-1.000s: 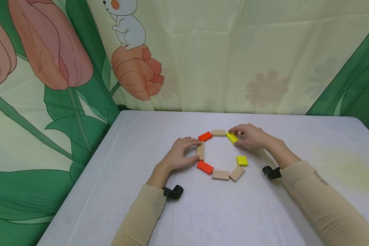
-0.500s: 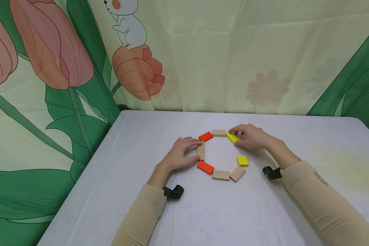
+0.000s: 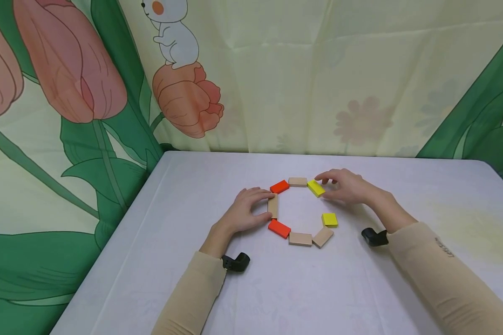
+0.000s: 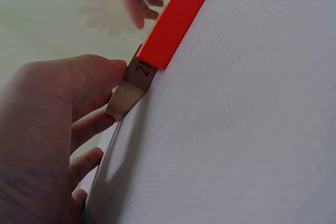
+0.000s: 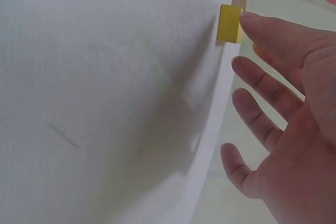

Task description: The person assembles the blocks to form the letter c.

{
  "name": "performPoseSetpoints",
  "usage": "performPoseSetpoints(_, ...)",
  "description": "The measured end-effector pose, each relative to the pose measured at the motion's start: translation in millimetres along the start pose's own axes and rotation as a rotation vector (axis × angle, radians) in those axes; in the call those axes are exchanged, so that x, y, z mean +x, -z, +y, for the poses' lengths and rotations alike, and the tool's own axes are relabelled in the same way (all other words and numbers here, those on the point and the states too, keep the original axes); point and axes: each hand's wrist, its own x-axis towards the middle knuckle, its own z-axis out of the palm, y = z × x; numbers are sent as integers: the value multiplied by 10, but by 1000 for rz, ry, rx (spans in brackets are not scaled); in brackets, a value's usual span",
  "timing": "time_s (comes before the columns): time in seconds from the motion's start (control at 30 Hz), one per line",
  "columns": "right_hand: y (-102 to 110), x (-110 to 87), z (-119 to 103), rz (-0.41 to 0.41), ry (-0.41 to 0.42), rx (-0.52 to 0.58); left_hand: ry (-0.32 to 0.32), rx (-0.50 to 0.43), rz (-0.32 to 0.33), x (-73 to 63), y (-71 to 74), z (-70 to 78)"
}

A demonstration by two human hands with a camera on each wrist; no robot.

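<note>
Small flat wooden blocks lie in a ring with a gap on its right side. At the ring's left, my left hand holds a plain wooden block between thumb and fingers; in the left wrist view dark marks show on this wooden block. A red block lies against its near end. My right hand is beside the tilted yellow block at the upper right, fingers spread. In the right wrist view the thumb tip is right at that yellow block, the other fingers apart from it.
Another red block and a plain block form the ring's far side. Along the near side are two plain blocks and a second yellow block. A white cloth covers the table; a printed curtain hangs behind.
My right hand has loosened from the tilted yellow block and drawn slightly to the right, leaving it in the ring. The left hand has stayed at its block.
</note>
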Motion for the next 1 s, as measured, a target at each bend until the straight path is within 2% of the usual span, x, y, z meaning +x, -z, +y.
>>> performPoseSetpoints(0.6,92,-137,14,101,84,-7,-25,6,20,-6,-15,1)
performPoseSetpoints(1.0,137,-267,-9,194,61,5,56,-40,90,-13,-14,14)
